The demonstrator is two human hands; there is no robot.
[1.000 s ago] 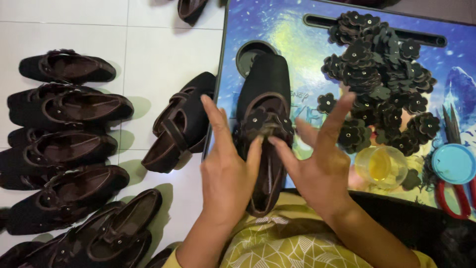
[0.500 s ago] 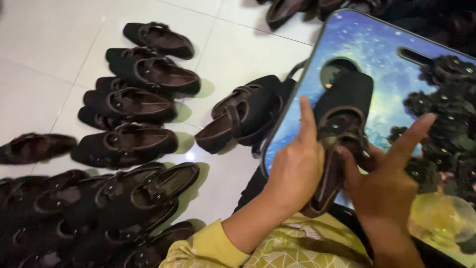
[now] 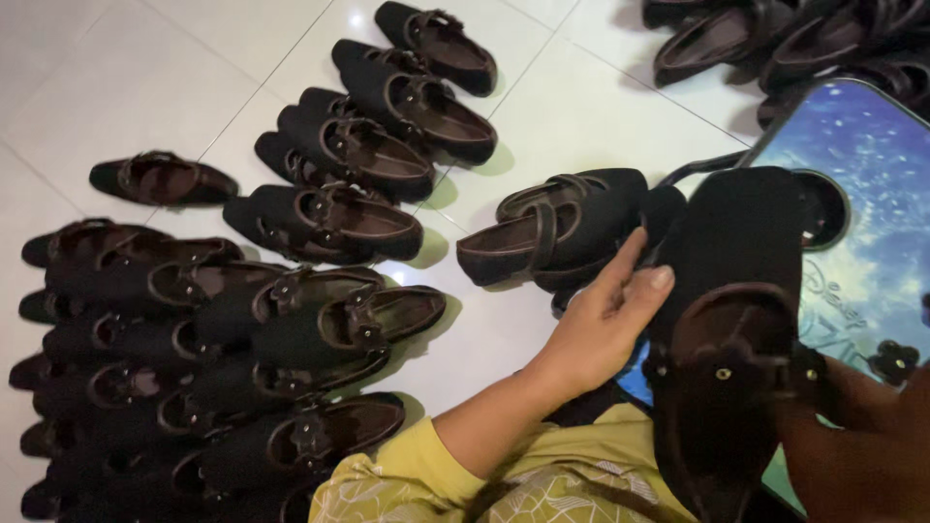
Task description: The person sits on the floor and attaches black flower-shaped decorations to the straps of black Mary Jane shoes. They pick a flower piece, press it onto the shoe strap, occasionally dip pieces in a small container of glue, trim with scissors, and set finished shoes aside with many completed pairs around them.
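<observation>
From the head camera, a blue tray [image 3: 872,174] with a starry print is lying on the person's lap, and a small dark fabric flower [image 3: 893,360] is sitting on it, just to the right of the held shoe. A round dark hollow [image 3: 821,208] in the tray is showing past the shoe's toe; I cannot tell what it is holding.

The black shoe [image 3: 731,320] is lying over the tray's left edge, its long axis running nearly straight away from the person, toe pointing up the frame and heel toward the body. It is looking like black fabric with a brown lining, a brown strap crossing the opening, and two small pale studs on that strap.

The left hand [image 3: 601,324] is resting open against the shoe's left side, fingers extended and touching the upper, not closed around it. The right hand [image 3: 852,407] is sitting at the shoe's right side by the strap; it is in shadow, and I cannot tell whether it is grasping.

Left of the left hand, a second pair of shoes [image 3: 562,228] is lying on the white tile floor [image 3: 145,77], and rows of finished shoes [image 3: 252,320] are lying farther left.
</observation>
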